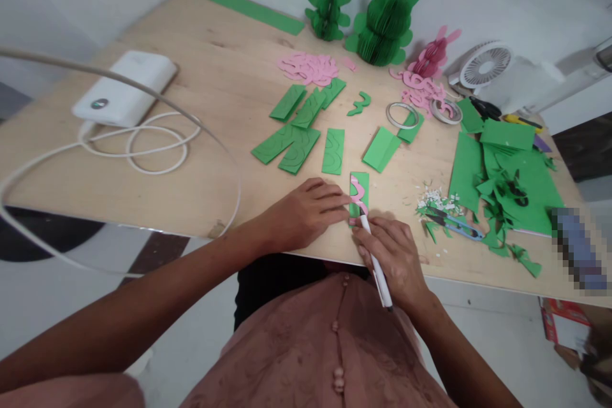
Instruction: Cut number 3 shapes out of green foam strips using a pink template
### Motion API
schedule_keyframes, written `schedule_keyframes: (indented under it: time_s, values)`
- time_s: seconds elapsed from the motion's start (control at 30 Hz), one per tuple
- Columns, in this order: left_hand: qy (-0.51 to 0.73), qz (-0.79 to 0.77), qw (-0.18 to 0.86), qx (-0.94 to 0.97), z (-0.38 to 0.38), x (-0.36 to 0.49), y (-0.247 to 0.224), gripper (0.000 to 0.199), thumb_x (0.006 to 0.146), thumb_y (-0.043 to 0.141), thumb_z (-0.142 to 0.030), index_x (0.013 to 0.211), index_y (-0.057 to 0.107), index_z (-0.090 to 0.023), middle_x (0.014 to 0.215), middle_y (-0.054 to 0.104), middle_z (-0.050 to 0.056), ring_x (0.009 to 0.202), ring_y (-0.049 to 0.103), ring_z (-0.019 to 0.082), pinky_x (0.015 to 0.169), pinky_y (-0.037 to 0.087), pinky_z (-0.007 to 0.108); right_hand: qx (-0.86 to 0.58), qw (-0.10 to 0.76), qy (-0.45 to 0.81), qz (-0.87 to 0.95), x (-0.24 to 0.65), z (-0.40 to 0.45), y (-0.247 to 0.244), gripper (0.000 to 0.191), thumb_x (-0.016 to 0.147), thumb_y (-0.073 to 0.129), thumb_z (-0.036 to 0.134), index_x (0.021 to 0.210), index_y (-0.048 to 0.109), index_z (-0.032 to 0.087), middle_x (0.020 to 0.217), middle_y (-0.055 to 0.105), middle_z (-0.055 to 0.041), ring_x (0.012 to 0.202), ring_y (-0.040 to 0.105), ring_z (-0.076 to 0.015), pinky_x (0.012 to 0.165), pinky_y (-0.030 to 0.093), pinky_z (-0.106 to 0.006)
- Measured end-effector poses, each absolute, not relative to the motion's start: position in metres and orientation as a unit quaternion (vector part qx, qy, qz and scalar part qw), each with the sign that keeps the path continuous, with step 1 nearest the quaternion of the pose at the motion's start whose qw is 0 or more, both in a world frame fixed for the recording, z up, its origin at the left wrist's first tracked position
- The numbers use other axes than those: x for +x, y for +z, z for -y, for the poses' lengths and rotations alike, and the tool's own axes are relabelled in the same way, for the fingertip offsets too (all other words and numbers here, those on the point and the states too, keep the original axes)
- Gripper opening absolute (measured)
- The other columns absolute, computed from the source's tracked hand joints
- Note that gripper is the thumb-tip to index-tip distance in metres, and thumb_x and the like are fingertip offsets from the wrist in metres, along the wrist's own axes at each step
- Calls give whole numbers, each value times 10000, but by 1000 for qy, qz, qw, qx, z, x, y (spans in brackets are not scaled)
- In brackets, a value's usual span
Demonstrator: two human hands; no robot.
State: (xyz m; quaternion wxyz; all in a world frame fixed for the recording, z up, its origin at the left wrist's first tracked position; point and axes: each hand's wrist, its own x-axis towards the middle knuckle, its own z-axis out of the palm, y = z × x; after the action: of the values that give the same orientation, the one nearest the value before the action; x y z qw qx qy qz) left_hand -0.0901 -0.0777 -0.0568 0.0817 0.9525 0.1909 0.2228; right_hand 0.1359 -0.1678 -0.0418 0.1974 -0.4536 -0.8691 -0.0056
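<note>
A pink curved paper shape (357, 189) lies on a small green paper strip (364, 180) near the table's front edge. My left hand (310, 211) rests at the strip's left side, fingers stretched out flat with the tips touching the paper. In my right hand (389, 252) is a white pen (374, 257), its tip down on the strip beside the pink shape. Part of the strip is hidden by my fingers. Just above, another green strip (333, 152) carries drawn curved lines, and several more marked green strips (287, 102) lie to the upper left.
Pink cutouts (308, 68) and green paper figures (385, 25) stand or lie further back. Blue scissors (456, 224), scraps and green sheets (538, 182) are at right, near a tape roll (402, 115) and a fan (486, 65). A white power bank (125, 88) with cable sits left.
</note>
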Motion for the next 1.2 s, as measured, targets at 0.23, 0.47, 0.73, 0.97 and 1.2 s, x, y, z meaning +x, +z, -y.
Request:
schedule_keyframes:
  time_s: [0.23,0.47,0.73,0.97,1.2]
  values:
    - [224,-190,84,952,78,-90,-56,288,973,417,-148,1160,631,-195,1328,610,52,1208,514,210,1048,362,402,-451,195,-3,871,137,167,-43,235,984,492,183,1167,639,183,1147,720,-76,1125,577,-251,911,384,-400]
    - [206,-187,76,957,77,-91,-56,299,997,403,-190,1207,612,-224,1365,581,45,1220,506,215,1047,355,408,-449,196,-5,872,137,167,-43,233,982,496,183,1170,634,178,1143,720,-81,1125,577,-253,913,385,-402]
    - [221,-179,62,957,76,-92,-58,286,993,430,-193,1190,629,-252,1367,582,34,1218,513,206,1047,357,399,-446,206,3,871,137,167,-43,244,981,491,171,1187,620,188,1149,719,-82,1133,578,-248,915,386,-406]
    - [232,-181,62,954,77,-92,-58,300,986,430,-170,1187,636,-256,1364,587,32,1207,523,199,1042,363,391,-443,221,6,869,136,167,-42,227,972,515,161,1174,615,187,1177,709,-80,1165,570,-254,929,382,-404]
    - [224,-186,84,953,77,-92,-57,301,973,439,-160,1172,642,-258,1356,594,25,1221,513,196,1061,341,388,-443,204,8,873,137,167,-43,221,974,505,162,1153,631,189,1154,721,-76,1171,578,-239,939,369,-399]
